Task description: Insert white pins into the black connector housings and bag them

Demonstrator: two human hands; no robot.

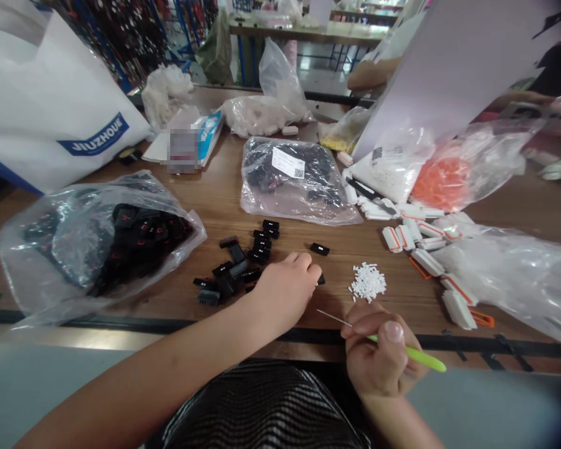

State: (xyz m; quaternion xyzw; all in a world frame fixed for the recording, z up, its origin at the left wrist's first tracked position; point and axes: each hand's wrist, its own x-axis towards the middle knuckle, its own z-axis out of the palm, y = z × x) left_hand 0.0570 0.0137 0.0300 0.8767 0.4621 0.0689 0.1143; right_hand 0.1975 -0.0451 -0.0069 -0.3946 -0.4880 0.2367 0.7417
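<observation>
My left hand (287,287) is closed low over the table, palm down. A small black plastic part (321,280) sticks out at its fingertips; the rest is hidden by the fingers. My right hand (386,349) grips a thin needle tool (423,357) by its yellow-green handle, its metal tip pointing left toward my left hand. A pile of tiny white plastic pieces (367,282) lies just beyond my right hand. Another black part with white marks (320,249) lies alone ahead of my left hand. Several loose black parts (231,274) are heaped left of it.
An open clear bag of black parts (140,243) lies at left, a labelled sealed bag (297,181) at the back. White-and-orange parts (418,234) and bags of white (393,165) and orange pieces (444,181) crowd the right. Another person's arm (374,73) shows behind a white panel (439,68).
</observation>
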